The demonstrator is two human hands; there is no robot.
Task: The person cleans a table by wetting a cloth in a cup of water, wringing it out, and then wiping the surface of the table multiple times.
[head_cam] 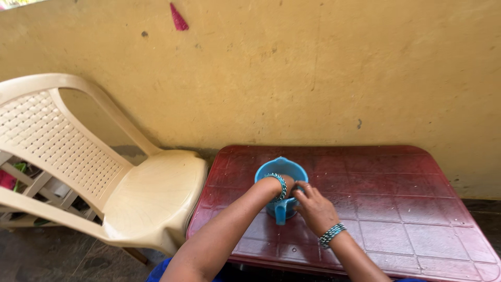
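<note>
Blue plastic is what both my hands are busy with: a small blue mug (281,180) with a handle, standing on the dark red plastic table (396,209) near its left side, a little back from the front edge. Its handle points toward me.

From the head camera, looking down, my left hand (286,184) goes over the rim and down into the mug, so the fingers are hidden inside; I cannot tell whether they are spread or curled. A band of green-and-silver bangles (281,185) sits at that wrist, right at the mug's rim. My right hand (313,208) rests on the outside of the mug, on its right side next to the handle, fingers bent against the wall to steady it. More bangles of the same kind circle my right wrist (332,234). The two hands are close together, one inside the mug and one against it.

The table top is moulded in a grid of squares and looks worn, with pale scuffs. It stands against a yellow painted wall (313,73), which has a few dark marks and a small red scrap (178,18) stuck high up. Just left of the table, touching or nearly touching its corner, is a cream plastic chair (151,193) with a lattice back, turned sideways to me. The floor (57,256) below is dark and grey.
</note>
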